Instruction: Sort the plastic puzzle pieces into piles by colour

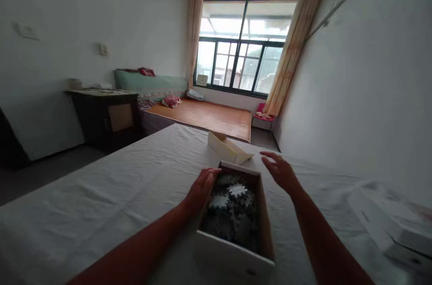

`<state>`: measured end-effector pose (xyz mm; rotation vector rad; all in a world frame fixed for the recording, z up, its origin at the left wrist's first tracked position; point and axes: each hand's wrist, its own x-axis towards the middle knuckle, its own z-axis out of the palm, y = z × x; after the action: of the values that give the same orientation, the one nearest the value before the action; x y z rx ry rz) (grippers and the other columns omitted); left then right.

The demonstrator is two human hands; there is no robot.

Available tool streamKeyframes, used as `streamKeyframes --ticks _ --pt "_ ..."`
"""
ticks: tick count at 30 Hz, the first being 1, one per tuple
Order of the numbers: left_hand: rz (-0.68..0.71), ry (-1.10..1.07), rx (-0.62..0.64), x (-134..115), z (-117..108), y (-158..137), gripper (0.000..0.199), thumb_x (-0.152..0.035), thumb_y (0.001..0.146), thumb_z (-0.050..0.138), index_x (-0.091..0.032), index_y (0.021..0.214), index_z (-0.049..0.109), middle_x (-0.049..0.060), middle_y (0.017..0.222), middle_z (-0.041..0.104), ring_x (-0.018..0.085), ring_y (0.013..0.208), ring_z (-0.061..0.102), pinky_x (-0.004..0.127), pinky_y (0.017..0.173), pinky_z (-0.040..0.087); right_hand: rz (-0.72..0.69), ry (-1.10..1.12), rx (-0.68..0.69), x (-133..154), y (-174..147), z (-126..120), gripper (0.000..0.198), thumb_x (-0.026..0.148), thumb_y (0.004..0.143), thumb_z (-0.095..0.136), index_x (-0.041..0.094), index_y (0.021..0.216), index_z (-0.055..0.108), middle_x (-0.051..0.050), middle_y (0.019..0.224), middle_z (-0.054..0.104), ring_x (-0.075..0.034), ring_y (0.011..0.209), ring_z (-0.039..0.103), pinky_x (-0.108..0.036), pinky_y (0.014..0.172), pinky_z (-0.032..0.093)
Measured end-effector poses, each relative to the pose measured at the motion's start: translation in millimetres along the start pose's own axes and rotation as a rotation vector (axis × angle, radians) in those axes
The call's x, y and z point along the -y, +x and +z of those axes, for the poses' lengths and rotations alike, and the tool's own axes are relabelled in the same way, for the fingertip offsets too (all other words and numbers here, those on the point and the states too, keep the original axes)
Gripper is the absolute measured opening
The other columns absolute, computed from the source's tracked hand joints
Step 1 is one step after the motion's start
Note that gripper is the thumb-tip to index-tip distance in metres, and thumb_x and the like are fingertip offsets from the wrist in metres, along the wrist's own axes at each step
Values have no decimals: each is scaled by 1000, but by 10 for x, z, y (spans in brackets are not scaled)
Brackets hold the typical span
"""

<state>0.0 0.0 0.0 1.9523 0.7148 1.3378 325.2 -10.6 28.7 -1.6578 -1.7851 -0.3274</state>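
An uncovered cardboard box [234, 245], white outside and brown within, sits in front of me on the white-sheeted surface. Inside lies a heap of jigsaw puzzle pieces [237, 190], mostly dark with a few pale ones on top. My left hand [201, 187] rests along the box's left side, its fingers stretched out and the tips touching the rim near the far corner. To the right of the box, my right hand [277, 169] hovers apart from it, fingers extended and holding nothing. Just beyond the box's far end stands a cream-coloured box lid [227, 148], tilted.
White sheeting [128, 195] covers the surface around the box. A white boxy object [391, 217] lies at the right edge. Farther off are a low bed with a brown mat [212, 116], a dark cabinet [104, 116] and a pink chair [263, 114] below the window.
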Motion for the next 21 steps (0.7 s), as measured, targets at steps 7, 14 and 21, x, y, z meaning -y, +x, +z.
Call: streamKeyframes --ticks 7,14,21 --pt "-35 25 53 -136 -71 9 40 -36 94 30 -20 116 59 8 116 55 19 114 47 34 102 35 268 -189 66 -866 -494 253 46 46 88 33 25 124 50 -11 124 56 -28 118 48 -47 97 35" --pt "-46 22 56 -199 -95 4 41 -38 93 31 -20 116 60 7 116 56 19 114 48 34 103 35 320 -79 213 -817 -507 270 47 55 84 36 26 111 61 -7 118 61 -26 113 52 -39 93 39" --pt "-36 33 46 -180 -80 4 40 -36 94 31 -21 116 60 7 116 56 19 113 48 35 102 36 410 -46 21 -686 -404 84 55 51 88 22 18 96 65 -12 102 67 -25 95 60 -37 84 43"
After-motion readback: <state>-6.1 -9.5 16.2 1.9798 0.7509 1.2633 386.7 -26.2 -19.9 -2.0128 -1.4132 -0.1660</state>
